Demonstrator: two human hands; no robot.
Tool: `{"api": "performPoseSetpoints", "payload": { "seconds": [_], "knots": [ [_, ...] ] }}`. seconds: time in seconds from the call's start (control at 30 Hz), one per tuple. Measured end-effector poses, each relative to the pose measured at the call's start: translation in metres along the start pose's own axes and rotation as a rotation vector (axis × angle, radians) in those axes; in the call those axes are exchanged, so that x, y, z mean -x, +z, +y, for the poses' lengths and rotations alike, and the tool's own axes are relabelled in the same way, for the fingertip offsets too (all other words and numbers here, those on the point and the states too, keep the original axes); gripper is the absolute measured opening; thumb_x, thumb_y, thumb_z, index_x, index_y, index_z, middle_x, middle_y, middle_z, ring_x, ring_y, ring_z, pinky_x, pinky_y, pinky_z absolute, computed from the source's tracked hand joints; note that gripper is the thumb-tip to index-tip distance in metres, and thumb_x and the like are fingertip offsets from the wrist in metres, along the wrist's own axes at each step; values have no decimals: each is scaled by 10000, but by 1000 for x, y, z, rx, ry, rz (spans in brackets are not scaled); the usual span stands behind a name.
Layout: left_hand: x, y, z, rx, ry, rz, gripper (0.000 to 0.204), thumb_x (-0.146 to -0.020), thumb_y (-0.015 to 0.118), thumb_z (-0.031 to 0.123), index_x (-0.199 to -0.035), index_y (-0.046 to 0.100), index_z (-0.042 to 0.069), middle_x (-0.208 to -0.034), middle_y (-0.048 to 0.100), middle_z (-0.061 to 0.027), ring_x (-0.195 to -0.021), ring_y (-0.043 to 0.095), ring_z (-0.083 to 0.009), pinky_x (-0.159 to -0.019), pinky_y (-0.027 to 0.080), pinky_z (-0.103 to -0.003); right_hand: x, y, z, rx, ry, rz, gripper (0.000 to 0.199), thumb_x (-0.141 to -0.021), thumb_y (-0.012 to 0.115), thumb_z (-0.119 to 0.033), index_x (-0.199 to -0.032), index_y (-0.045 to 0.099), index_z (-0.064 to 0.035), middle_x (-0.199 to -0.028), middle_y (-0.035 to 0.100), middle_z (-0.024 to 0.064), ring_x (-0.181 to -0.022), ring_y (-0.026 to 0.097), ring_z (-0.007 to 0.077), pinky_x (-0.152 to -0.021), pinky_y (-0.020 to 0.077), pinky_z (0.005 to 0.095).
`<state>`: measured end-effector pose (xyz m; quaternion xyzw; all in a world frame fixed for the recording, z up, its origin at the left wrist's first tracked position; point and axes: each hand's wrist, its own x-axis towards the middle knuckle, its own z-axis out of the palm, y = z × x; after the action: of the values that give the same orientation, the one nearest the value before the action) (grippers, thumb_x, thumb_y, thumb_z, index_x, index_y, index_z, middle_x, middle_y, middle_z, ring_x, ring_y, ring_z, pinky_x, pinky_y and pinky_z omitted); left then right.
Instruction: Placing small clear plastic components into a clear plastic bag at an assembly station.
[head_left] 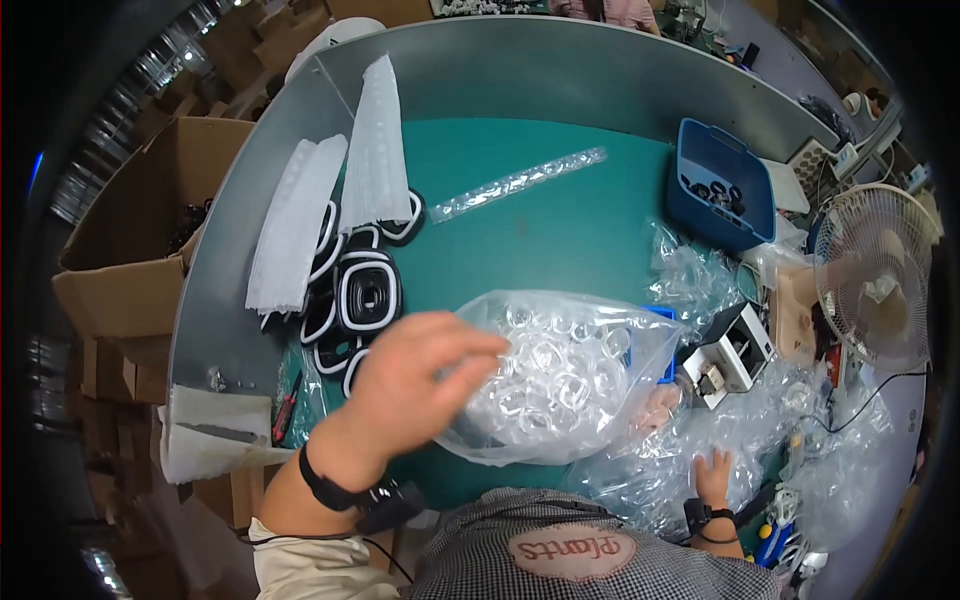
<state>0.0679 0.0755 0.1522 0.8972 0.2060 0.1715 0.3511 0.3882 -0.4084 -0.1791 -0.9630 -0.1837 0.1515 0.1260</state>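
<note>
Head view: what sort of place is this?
Likely a small-parts assembly or packing workstation: a green benchtop behind a grey partition, a plastic bag of clear rings, and black rounded-square parts with white rims.

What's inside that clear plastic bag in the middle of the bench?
The clear plastic bag holds a heap of clear pieces, many ring-shaped. Those deeper down are covered by the upper ones, and the left hand hides part of its left side.

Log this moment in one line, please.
left hand: over clear plastic bag of transparent rings, contact unclear | right hand: spread on crumpled clear plastic film | nearby: deep blue plastic bin, white-rimmed black square parts
</note>
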Motion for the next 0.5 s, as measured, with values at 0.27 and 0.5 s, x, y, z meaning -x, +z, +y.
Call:
{"api": "performPoseSetpoints", "payload": {
  "seconds": [0.27, 0.5],
  "knots": [
    [-93, 4, -146, 100, -334, 253, 228, -902, 635, 161, -1065, 665, 5, -906, 679, -52, -830, 614, -118, -749, 485, -264, 21, -41, -38, 207, -82, 210, 341, -759, 721, -183, -1061, 671, -33, -1248, 566, 227, -1176, 512, 403, -1013, 414, 431],
    [-202, 71, -286, -264, -494, 52, 434, -892, 630, 300, -1242, 585, 47, -1230, 591, -177, -1092, 598, -314, -932, 476, -410, 19, -61, -18, -71, -5, 262, 92, -849, 618, -59, -909, 657, -1, -830, 631, 133, -716, 591, 241, -639, 461, 328]
  ]
}}
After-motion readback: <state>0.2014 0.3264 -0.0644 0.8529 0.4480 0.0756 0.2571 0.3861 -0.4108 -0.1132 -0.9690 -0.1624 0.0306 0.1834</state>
